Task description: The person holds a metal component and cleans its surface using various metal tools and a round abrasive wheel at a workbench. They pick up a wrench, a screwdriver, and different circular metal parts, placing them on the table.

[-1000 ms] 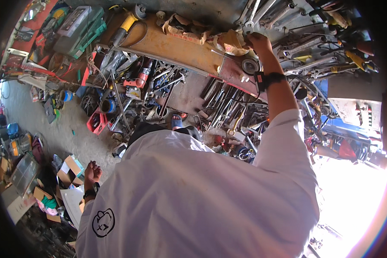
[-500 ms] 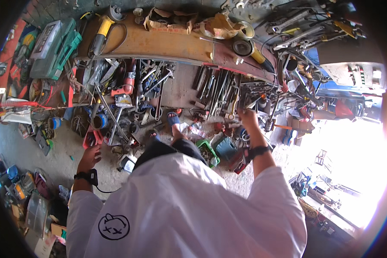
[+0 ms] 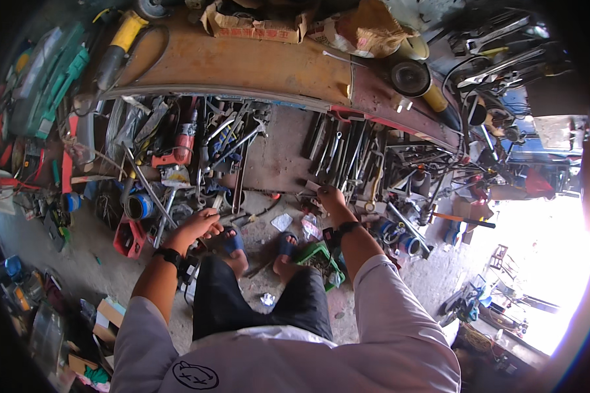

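Note:
My left hand [image 3: 198,226] hangs in front of the low tool shelf, fingers loosely bent and apart, with nothing visible in it. My right hand [image 3: 332,196] is at the shelf's front edge. Its curled fingers meet a small brown block [image 3: 313,186]; whether they grip it is hidden. Behind that hand lie a row of long files and wrenches [image 3: 334,152] and a brass-coloured spanner [image 3: 374,190]. Left of the bare shelf panel [image 3: 278,147] are a hammer [image 3: 246,139], pliers and a red power drill [image 3: 181,141].
Above the shelf runs a brown bench top [image 3: 242,62] with a yellow angle grinder [image 3: 121,46], another grinder [image 3: 416,85] and a torn cardboard box [image 3: 252,27]. On the floor stand a green crate [image 3: 322,262], a red container [image 3: 130,237] and blue-rimmed rolls [image 3: 137,207].
My view has shifted closer to the shelf. My right hand has moved left to the brown block from beside the spanner. My left hand has come forward and right.

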`<state>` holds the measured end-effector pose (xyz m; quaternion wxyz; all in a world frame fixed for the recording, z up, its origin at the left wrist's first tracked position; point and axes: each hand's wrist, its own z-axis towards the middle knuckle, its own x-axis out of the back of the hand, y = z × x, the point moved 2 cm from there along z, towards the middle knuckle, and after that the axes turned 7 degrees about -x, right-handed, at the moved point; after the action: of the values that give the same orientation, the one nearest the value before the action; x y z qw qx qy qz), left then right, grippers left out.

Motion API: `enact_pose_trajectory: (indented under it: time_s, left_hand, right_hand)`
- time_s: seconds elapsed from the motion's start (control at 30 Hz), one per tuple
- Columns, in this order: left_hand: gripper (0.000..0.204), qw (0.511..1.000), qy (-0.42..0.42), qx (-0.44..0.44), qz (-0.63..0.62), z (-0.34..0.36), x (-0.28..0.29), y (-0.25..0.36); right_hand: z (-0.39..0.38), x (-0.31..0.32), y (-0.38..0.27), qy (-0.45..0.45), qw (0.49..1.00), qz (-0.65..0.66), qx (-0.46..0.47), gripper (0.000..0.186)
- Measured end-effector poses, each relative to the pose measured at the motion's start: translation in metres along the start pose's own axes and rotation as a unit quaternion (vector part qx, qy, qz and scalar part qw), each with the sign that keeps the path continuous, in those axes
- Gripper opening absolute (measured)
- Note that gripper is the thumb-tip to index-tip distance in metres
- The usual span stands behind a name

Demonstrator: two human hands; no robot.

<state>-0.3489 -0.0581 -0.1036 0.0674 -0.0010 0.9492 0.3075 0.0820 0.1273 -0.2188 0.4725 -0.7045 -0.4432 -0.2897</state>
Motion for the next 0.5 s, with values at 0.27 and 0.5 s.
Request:
enact_pose_trajectory:
  time_s: [0.27,0.5]
  left_hand:
    - [0.029,0.984,-0.03,-0.101,0.142,0.222,-0.031,-0.013]
    - [0.024,0.964,-0.068,-0.178,0.185,0.341,-0.056,-0.015]
  right_hand:
    - [0.18,-0.101,0.015,-0.015,0.998,0.048,-0.025,0.037]
    - [0.246,-0.161,0.002,0.14,0.989,-0.053,0.011,0.064]
